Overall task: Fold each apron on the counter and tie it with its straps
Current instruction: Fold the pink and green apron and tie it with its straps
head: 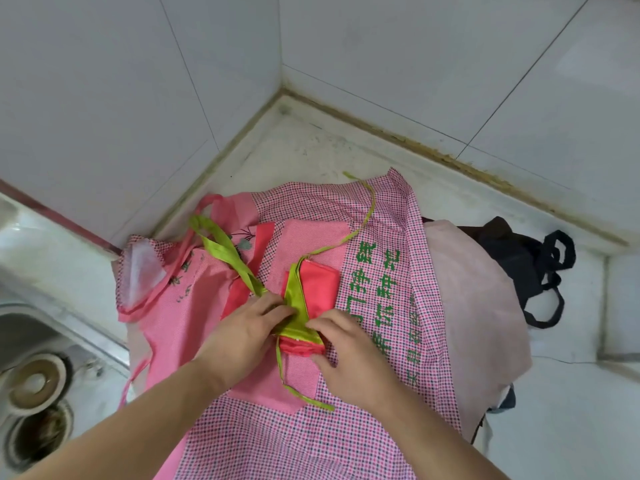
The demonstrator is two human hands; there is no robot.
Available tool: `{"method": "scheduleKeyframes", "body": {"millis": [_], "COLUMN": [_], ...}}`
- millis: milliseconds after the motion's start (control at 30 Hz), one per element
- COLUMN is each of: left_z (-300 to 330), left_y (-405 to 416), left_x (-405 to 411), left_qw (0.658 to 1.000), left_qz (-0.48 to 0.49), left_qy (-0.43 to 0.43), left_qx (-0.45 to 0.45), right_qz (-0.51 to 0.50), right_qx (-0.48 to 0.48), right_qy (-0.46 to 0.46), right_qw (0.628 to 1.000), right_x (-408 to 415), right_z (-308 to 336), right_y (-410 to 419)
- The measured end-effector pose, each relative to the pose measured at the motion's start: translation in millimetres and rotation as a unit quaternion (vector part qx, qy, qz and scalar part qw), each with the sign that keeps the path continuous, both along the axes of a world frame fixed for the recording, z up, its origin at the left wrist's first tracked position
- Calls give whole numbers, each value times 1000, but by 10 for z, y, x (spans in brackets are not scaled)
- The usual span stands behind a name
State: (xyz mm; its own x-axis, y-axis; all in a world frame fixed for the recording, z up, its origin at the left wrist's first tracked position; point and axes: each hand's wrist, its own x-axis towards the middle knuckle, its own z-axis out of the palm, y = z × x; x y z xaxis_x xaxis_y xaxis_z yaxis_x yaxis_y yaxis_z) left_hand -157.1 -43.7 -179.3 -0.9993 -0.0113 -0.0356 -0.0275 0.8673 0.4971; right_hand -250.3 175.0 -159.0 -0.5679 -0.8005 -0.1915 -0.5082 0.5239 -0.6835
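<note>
We see the folded coral-red apron bundle (pixel 317 285) lying on the spread pink checked apron (pixel 304 441). The left hand (pixel 247 327) and right hand (pixel 341 344) both pinch its lime-green straps (pixel 296 318) at the bundle.

Coral folded apron (pixel 317 284), lime-green straps (pixel 225 251)

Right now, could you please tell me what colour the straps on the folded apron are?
The straps are lime green on the red folded apron, seen in the head view.
</note>
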Motion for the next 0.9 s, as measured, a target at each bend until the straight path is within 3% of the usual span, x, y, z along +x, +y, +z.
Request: {"method": "scheduleKeyframes", "body": {"millis": [300, 433, 567, 667, 900], "left_z": [-17, 25, 45, 34, 6], "left_y": [-34, -33, 19, 20, 16], "left_x": [-6, -42, -155, -242, -422], "left_qw": [998, 997, 993, 989, 970], "left_qz": [17, 4, 65, 90, 186], "left_qy": [-14, -46, -39, -52, -87], "left_qx": [55, 69, 89, 102, 129], "right_qz": [18, -64, -91, -61, -194], "right_qx": [-3, -29, -30, -2, 66], "right_qy": [54, 13, -66, -66, -86], "right_qw": [998, 997, 993, 996, 975], "right_x": [-80, -152, -201, -255, -465], "right_z": [-142, -138, -106, -93, -53], "right_y": [-17, -79, -130, -150, -516]}}
